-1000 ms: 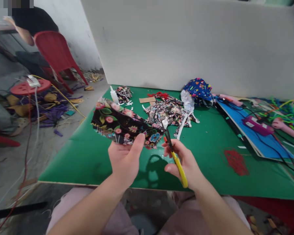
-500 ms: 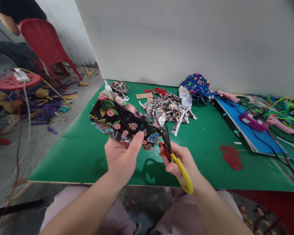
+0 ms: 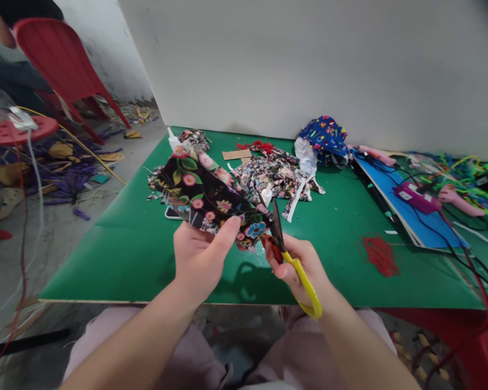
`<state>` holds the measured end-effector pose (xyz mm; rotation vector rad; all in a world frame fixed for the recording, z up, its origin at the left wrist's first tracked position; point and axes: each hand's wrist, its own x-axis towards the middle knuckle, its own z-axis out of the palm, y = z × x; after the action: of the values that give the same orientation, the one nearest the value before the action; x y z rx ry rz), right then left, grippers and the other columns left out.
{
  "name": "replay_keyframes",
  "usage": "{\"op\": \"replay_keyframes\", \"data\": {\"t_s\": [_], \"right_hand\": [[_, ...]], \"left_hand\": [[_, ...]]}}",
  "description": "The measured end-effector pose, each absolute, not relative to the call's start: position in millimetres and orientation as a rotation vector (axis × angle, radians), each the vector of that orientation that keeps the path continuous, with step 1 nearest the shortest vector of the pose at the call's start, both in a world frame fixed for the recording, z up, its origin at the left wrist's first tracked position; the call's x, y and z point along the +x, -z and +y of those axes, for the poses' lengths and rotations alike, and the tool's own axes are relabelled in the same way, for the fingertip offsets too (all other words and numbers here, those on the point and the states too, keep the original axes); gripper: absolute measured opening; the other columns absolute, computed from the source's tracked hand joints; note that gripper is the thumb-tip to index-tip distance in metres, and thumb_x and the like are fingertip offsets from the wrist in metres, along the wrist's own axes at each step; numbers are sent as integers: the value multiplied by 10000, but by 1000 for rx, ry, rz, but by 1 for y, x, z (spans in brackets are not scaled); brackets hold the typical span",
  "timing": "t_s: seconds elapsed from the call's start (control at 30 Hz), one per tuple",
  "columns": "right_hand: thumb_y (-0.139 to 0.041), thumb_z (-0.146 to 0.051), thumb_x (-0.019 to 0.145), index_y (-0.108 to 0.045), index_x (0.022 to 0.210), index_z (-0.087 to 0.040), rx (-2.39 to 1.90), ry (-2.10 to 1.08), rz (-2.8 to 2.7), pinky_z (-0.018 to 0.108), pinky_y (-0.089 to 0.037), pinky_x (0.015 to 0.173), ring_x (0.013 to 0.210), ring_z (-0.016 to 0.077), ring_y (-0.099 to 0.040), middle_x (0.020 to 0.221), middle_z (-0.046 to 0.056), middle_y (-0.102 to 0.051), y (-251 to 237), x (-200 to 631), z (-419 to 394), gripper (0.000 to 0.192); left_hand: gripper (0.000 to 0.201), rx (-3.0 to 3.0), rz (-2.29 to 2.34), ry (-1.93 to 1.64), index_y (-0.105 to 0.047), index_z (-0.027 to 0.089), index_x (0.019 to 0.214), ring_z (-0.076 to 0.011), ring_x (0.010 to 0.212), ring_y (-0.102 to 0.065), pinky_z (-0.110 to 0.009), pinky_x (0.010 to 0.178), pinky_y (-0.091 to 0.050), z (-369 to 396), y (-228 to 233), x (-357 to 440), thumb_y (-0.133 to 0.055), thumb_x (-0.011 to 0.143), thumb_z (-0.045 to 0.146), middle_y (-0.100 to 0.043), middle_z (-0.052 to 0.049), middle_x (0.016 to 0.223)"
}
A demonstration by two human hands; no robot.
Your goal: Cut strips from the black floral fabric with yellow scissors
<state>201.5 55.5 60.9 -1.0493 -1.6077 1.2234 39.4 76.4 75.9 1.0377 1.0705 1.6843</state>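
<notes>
My left hand [image 3: 201, 254] holds up a piece of black floral fabric [image 3: 207, 195] above the green table [image 3: 138, 254], thumb pressed on its near edge. My right hand [image 3: 298, 265] grips scissors with yellow handles [image 3: 294, 265]; their dark blades point up and meet the right edge of the fabric. A phone corner shows under the cloth.
More floral scraps [image 3: 274, 176] and a blue patterned cloth [image 3: 327, 135] lie at the back. A blue board [image 3: 406, 208] with a purple tool and cables lies right, a red thread patch [image 3: 377, 254] near it. A white wall stands behind. A red chair [image 3: 60, 59] and floor litter are left.
The fabric has tilted and shifted slightly right toward the scissors. The blades have moved up against its right edge. The view has drifted a little.
</notes>
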Motion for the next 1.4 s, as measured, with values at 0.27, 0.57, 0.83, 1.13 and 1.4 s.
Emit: {"op": "replay_keyframes", "data": {"t_s": [0.27, 0.57, 0.83, 1.13, 1.4], "right_hand": [[-537, -740, 616, -525, 713, -165, -1055, -1253, -1576, 231, -234, 484, 549, 82, -314, 594, -37, -403, -56, 202, 54, 584], [-473, -784, 653, -526, 940, -214, -907, -1219, -1376, 258, -351, 528, 572, 114, -398, 662, -24, -443, -47, 202, 68, 641], [-656, -500, 709, -543, 806, -195, -969, -1403, -1167, 222, -351, 455, 475, 76, -438, 606, -41, -503, -62, 197, 66, 339], [-583, -629, 704, -518, 958, -212, -1078, -1056, -1358, 259, -409, 587, 647, 125, -455, 720, -14, -461, -47, 213, 81, 492], [-510, -823, 532, -543, 975, -193, -1181, -1273, -1711, 263, -401, 615, 689, 143, -456, 776, 12, -488, -48, 215, 70, 771]], "left_hand": [[176, 1104, 1068, -1708, -696, 230, 866, -192, 835, -652, -325, 766, -543, 78, -69, 39, -672, 746, 356, -710, -12, 899], [210, 2029, 887, -1826, -679, 286, 1008, -233, 1040, -607, -414, 925, -477, 93, -80, 19, -629, 804, 277, -687, -16, 1065], [261, 2527, 958, -1866, -655, 326, 1078, -231, 1138, -544, -423, 967, -432, 104, -64, 12, -524, 868, 247, -644, -27, 1169], [223, 943, 972, -1388, -680, 195, 901, -198, 871, -670, -349, 821, -530, 102, -67, 40, -728, 696, 270, -720, -27, 938], [192, 837, 877, -1575, -669, 205, 876, -179, 939, -657, -328, 880, -515, 93, -87, 35, -723, 692, 217, -714, -6, 906]]}}
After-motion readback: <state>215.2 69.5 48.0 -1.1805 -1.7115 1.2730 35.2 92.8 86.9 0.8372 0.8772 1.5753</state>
